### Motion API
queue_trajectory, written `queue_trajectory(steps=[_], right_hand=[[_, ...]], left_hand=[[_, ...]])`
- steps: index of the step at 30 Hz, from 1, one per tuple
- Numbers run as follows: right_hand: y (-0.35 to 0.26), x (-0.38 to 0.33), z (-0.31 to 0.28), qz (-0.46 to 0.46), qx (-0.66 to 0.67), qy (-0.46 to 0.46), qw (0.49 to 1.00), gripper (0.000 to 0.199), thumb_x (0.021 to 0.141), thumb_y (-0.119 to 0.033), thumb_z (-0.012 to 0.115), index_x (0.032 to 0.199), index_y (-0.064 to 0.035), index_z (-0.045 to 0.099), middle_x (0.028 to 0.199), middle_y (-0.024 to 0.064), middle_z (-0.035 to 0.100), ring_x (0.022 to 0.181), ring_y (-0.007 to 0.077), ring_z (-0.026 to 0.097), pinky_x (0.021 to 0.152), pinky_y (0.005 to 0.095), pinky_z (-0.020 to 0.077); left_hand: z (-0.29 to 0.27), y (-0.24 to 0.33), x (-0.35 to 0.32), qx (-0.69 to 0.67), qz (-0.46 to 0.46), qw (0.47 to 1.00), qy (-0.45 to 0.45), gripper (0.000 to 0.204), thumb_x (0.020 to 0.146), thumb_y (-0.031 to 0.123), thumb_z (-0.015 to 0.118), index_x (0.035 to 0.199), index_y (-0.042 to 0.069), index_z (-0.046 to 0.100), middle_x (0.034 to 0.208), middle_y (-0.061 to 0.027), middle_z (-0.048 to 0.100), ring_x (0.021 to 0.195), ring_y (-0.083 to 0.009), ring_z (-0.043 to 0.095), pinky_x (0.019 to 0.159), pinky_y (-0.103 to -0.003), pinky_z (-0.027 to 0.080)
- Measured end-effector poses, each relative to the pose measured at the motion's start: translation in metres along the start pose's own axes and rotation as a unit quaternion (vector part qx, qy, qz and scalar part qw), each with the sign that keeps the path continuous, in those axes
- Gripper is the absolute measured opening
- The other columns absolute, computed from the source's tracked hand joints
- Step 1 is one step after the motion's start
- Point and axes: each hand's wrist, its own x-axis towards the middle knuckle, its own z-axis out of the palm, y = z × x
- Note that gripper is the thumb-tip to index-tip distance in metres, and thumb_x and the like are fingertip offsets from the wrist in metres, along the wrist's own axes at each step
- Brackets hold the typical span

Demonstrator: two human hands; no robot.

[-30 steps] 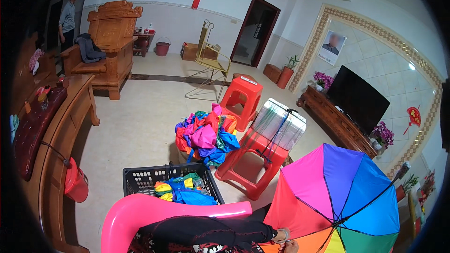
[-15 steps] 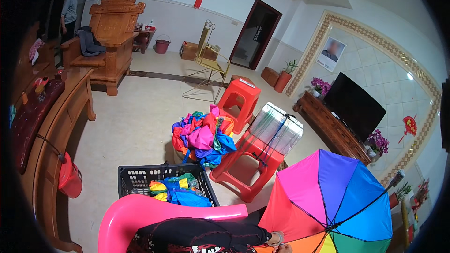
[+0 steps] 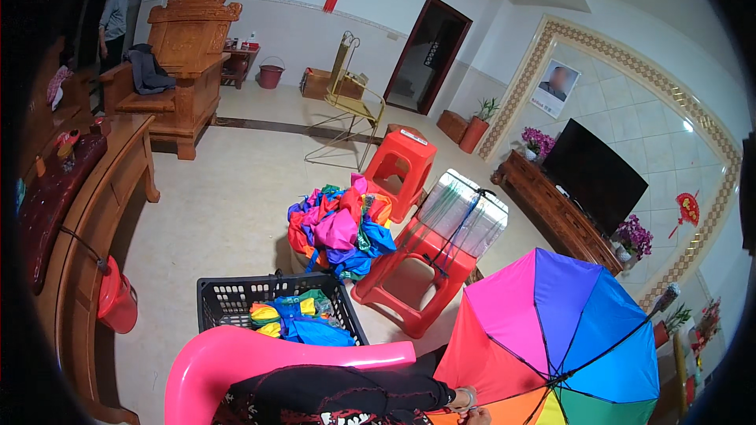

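At the lower edge, my left hand [image 3: 477, 415] reaches out of a black sleeve, with a band at the wrist. Its fingers look curled closed at the orange panel of an open rainbow-coloured umbrella [image 3: 504, 299]; the picture's edge cuts off part of the hand. The umbrella's underside faces me, showing dark ribs and a dark shaft that slants up right to a handle [image 3: 668, 297]. My right hand is out of sight.
A pink chair [image 3: 197, 362] is beneath my arm. Beyond it stand a black basket [image 3: 216, 295] with folded colourful cloth, a heap of bright umbrella fabric [image 3: 337, 228], and red stools [image 3: 413, 291], one bearing a strapped clear-wrapped bundle [image 3: 461, 208]. A person [image 3: 115, 20] stands far left.
The view has shifted very slightly. My left hand and the umbrella stay almost where they were.
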Motion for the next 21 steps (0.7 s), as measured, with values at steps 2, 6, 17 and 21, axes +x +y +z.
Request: queue_trajectory(steps=[2, 6, 17, 21], right_hand=[[-0.014, -0.002, 0.002, 0.034, 0.019, 0.018, 0.999, 0.036, 0.083, -0.033, 0.04, 0.08, 0.0002, 0.055, 0.065, 0.0116, 0.051, 0.057, 0.0229, 0.047, 0.051, 0.0372, 0.0383], [-0.028, -0.006, 0.004, 0.105, 0.056, 0.055, 0.991, 0.034, 0.081, -0.028, 0.045, 0.08, 0.0041, 0.055, 0.065, 0.0126, 0.053, 0.057, 0.0218, 0.047, 0.051, 0.0361, 0.0389], [-0.025, -0.004, 0.007, 0.191, 0.172, 0.076, 0.963, 0.028, 0.081, -0.024, 0.046, 0.075, 0.002, 0.053, 0.061, 0.0078, 0.049, 0.051, 0.0176, 0.043, 0.043, 0.0328, 0.0358], [-0.023, -0.001, 0.009, 0.191, 0.177, 0.08, 0.962, 0.028, 0.081, -0.024, 0.046, 0.073, 0.0013, 0.053, 0.061, 0.0071, 0.049, 0.05, 0.0165, 0.043, 0.042, 0.0317, 0.035]], left_hand=[[-0.004, 0.007, -0.004, 0.01, -0.005, 1.0, 0.002, 0.023, 0.069, 0.033, 0.056, 0.058, 0.014, 0.05, 0.056, -0.005, 0.051, 0.048, -0.0235, 0.049, 0.044, -0.038, 0.043], [0.001, 0.002, -0.003, 0.027, -0.014, 1.0, 0.004, 0.021, 0.069, 0.032, 0.056, 0.059, 0.014, 0.051, 0.056, -0.0055, 0.051, 0.048, -0.0236, 0.049, 0.044, -0.038, 0.043], [0.029, -0.037, 0.012, 0.075, -0.039, 0.996, 0.005, 0.016, 0.068, 0.029, 0.056, 0.063, 0.014, 0.053, 0.057, -0.007, 0.053, 0.049, -0.0238, 0.051, 0.044, -0.037, 0.043], [0.03, -0.049, 0.017, 0.095, -0.045, 0.994, 0.005, 0.015, 0.068, 0.028, 0.056, 0.065, 0.014, 0.054, 0.057, -0.0075, 0.053, 0.049, -0.0239, 0.051, 0.044, -0.037, 0.043]])
